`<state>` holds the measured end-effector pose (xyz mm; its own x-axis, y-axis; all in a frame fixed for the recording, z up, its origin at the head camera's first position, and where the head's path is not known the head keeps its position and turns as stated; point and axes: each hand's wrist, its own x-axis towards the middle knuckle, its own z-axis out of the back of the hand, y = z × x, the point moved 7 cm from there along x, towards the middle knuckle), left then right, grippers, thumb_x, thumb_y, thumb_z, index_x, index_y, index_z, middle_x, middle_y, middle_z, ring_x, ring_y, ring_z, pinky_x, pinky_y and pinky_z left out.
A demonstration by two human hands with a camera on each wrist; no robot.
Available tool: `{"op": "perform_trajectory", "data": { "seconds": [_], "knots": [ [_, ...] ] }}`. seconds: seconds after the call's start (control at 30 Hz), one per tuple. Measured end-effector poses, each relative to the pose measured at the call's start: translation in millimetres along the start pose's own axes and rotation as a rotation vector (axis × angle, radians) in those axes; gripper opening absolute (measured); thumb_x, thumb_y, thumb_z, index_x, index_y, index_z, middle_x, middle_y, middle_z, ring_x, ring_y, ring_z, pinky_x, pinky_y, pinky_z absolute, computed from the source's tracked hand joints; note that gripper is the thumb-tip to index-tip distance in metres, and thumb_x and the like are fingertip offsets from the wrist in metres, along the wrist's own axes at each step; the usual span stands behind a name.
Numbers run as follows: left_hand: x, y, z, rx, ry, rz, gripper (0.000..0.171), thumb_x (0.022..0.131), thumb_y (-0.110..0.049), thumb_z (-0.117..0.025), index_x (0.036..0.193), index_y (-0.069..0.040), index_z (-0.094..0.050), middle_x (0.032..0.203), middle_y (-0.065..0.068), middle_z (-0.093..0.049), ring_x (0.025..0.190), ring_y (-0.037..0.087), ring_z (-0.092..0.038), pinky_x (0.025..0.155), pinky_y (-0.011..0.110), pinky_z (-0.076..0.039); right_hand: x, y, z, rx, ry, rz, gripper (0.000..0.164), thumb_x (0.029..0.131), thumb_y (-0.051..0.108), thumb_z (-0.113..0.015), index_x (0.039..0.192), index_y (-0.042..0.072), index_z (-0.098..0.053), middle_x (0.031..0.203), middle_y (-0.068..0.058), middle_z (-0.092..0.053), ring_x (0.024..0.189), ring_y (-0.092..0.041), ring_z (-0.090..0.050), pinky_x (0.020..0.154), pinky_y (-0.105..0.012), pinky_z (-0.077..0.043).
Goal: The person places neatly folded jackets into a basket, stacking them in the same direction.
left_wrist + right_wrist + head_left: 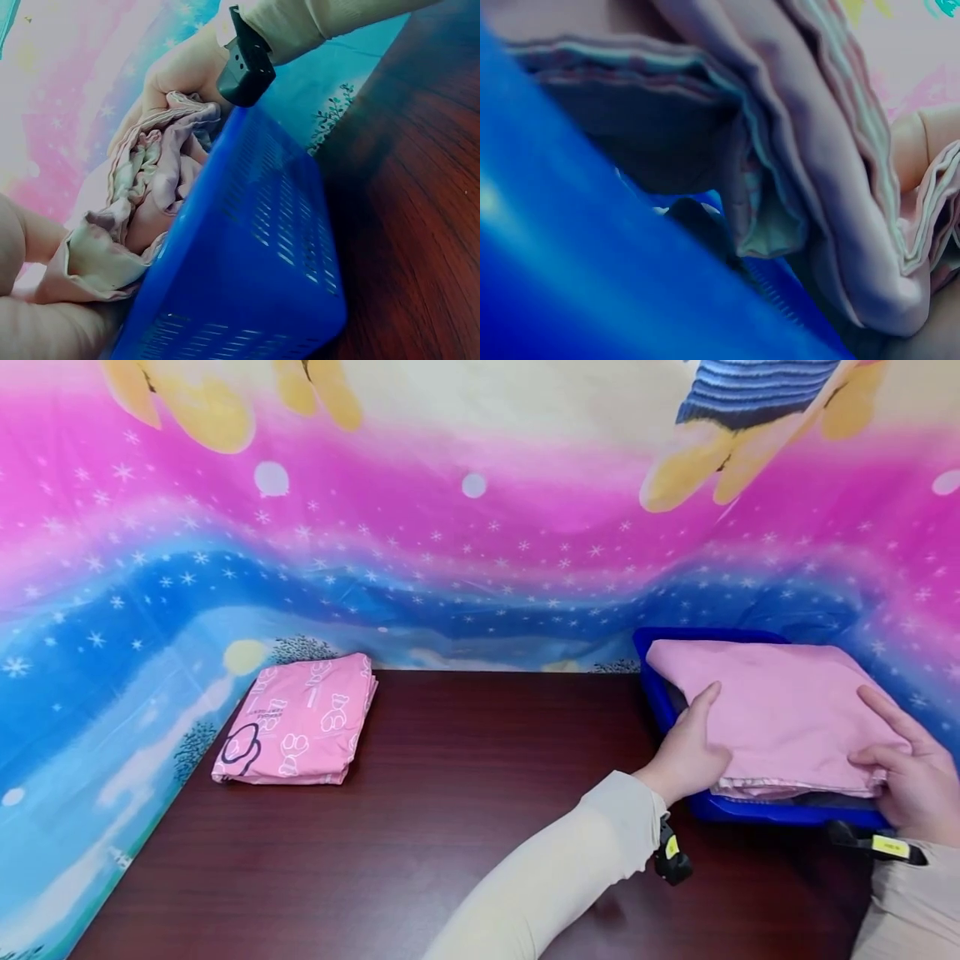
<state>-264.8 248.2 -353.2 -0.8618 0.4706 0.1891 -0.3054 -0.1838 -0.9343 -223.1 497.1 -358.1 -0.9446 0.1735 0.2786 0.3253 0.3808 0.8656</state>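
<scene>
A folded plain pink cloth lies across the top of a blue plastic basket. My left hand grips its left side, thumb on top and fingers beneath. At the right side my right hand holds the same cloth, fingers spread over and around its edge. In the left wrist view, layered edges of the cloth bulge above the perforated basket wall. The right wrist view shows folded edges hanging over the basket rim, with something dark under them inside.
A second folded pink cloth, printed with white and dark outlines, lies at the left of the dark wooden table. A colourful printed sheet hangs behind and along the table's sides.
</scene>
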Motion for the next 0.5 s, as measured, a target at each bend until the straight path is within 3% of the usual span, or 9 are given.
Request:
{"op": "perform_trajectory", "data": {
  "seconds": [0.1,0.17,0.23,0.3,0.43,0.5],
  "knots": [
    [0.3,0.4,-2.4,0.051,-0.023,0.008,0.086,0.086,0.000,-0.068,0.160,-0.025,-0.031,0.154,-0.004,-0.043,0.118,0.001,-0.049,0.091,0.013,-0.041,0.5,1.0,3.9,-0.057,-0.045,-0.015,0.084,0.085,-0.036,-0.032,0.145,0.016,-0.058,0.086,-0.006,-0.077,0.034,-0.014,-0.045,0.039,-0.033,-0.007],
    [0.3,1.0,-4.2,0.082,-0.021,0.016,0.084,0.088,-0.003,-0.069,0.160,-0.025,-0.031,0.153,-0.003,-0.045,0.121,0.002,-0.051,0.093,0.014,-0.041,0.7,1.8,5.9,-0.106,-0.067,-0.020,0.084,0.085,-0.035,-0.032,0.145,0.017,-0.058,0.082,-0.005,-0.076,0.035,-0.013,-0.045,0.040,-0.034,-0.007],
    [0.4,1.6,-6.1,0.112,-0.010,0.023,0.083,0.089,-0.007,-0.070,0.160,-0.024,-0.030,0.152,-0.002,-0.045,0.122,0.004,-0.052,0.094,0.014,-0.042,0.8,3.0,8.0,-0.160,-0.088,-0.021,0.084,0.085,-0.034,-0.033,0.146,0.018,-0.058,0.082,0.000,-0.075,0.035,-0.012,-0.044,0.040,-0.035,-0.007],
    [0.6,2.1,-7.6,0.141,0.000,0.034,0.082,0.090,-0.010,-0.070,0.160,-0.024,-0.030,0.152,-0.001,-0.045,0.125,0.006,-0.053,0.095,0.014,-0.042,0.6,3.7,9.7,-0.205,-0.103,-0.019,0.084,0.084,-0.034,-0.035,0.146,0.019,-0.057,0.094,0.006,-0.074,0.035,-0.012,-0.042,0.037,-0.034,-0.010],
    [0.7,3.6,-9.7,0.226,0.023,0.068,0.080,0.091,-0.018,-0.072,0.160,-0.023,-0.031,0.152,-0.001,-0.045,0.125,0.007,-0.053,0.092,0.013,-0.043,-1.0,2.9,13.7,-0.384,-0.154,-0.042,0.083,0.084,-0.029,-0.042,0.148,0.024,-0.056,0.111,0.013,-0.061,0.036,-0.013,-0.041,0.032,-0.028,-0.025],
    [-0.4,3.8,-10.0,0.300,0.033,0.082,0.079,0.090,-0.024,-0.073,0.159,-0.023,-0.033,0.152,-0.001,-0.045,0.123,0.006,-0.054,0.090,0.012,-0.043,-1.2,1.2,15.8,-0.521,-0.167,-0.078,0.084,0.084,-0.025,-0.045,0.148,0.029,-0.055,0.101,0.012,-0.060,0.037,-0.013,-0.042,0.033,-0.026,-0.033]
  ]
}}
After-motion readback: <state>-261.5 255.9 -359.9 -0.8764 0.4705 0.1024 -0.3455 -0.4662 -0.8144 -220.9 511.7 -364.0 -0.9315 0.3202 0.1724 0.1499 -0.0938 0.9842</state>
